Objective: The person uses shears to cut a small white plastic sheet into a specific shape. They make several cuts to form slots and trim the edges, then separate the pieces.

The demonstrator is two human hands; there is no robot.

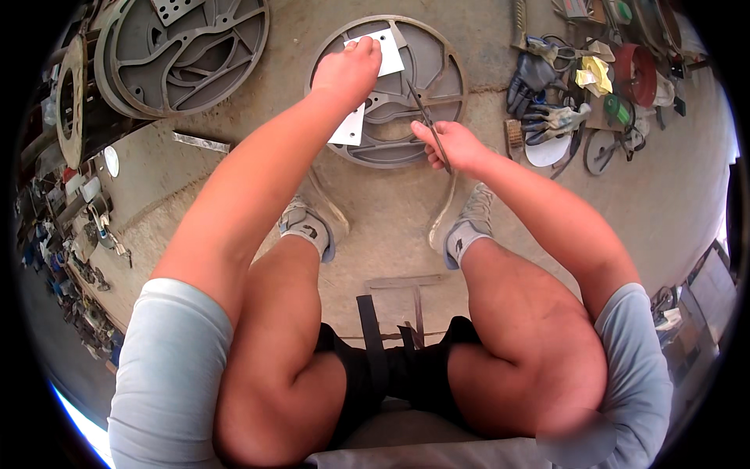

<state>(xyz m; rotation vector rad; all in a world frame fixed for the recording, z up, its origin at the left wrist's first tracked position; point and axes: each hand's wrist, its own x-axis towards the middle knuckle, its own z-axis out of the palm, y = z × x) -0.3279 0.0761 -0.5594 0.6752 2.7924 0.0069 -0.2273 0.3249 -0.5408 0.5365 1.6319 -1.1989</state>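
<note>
Between my feet a round grey metal wheel-like casting (pixel 391 156) lies flat, with curved openings inside its rim. My left hand (pixel 349 72) is closed, fingers curled over a white plate (pixel 391 61) with small holes at the casting's far side. A second white piece (pixel 349 129) shows below my left wrist; whether the two are one plate is hidden. My right hand (pixel 453 146) grips a thin dark pointed metal rod (pixel 422 108) at the casting's near right. Its tip points away from me, close to the white plate and over the casting.
More round castings (pixel 183 59) are stacked at the far left, one ring (pixel 72 102) on edge. A flat metal strip (pixel 201 141) lies on the floor. Work gloves (pixel 533 82), a brush (pixel 513 137), yellow paper (pixel 594 76) and a red round part (pixel 634 74) crowd the far right.
</note>
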